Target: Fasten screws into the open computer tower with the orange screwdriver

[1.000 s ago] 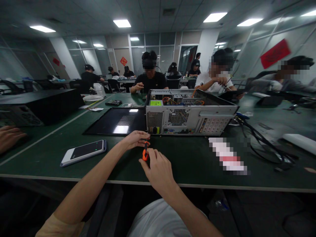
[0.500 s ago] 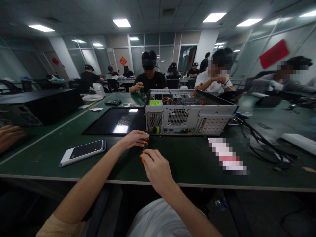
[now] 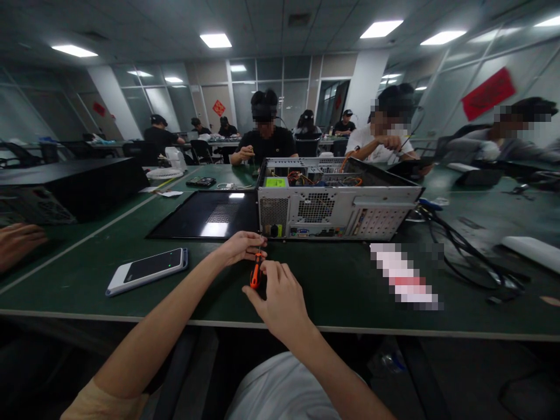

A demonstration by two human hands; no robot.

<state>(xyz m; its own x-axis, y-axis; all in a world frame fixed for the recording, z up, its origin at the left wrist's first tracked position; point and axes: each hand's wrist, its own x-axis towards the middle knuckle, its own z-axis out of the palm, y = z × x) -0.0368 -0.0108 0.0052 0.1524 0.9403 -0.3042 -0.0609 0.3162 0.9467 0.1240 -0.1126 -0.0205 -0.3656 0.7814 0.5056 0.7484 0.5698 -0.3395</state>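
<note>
A small orange-and-black screwdriver (image 3: 255, 273) is held over the table just in front of the computer case (image 3: 336, 201), its shaft pointing away from me. Round the shaft close to the tip, my left hand (image 3: 242, 247) has its fingers pinched. My right hand (image 3: 282, 297) curls its fingers against the right side of the handle, while the thumb sits lower and slightly off it. The case lies on its side with its top open and its rear panel towards me. Whether the tip touches a screw is hidden by my left fingers.
A black side panel (image 3: 205, 216) lies left of the case. Nearer me is a white phone-like device (image 3: 149, 271). Black cables (image 3: 464, 251) and a blurred paper (image 3: 405, 277) lie right. Another black case (image 3: 70, 186) and a person's hand (image 3: 20, 245) are far left. Co-workers sit opposite.
My right hand has loosened its pinch on the screwdriver handle. Its thumb has moved away and down, leaving more of the orange handle visible. My left hand has barely moved.
</note>
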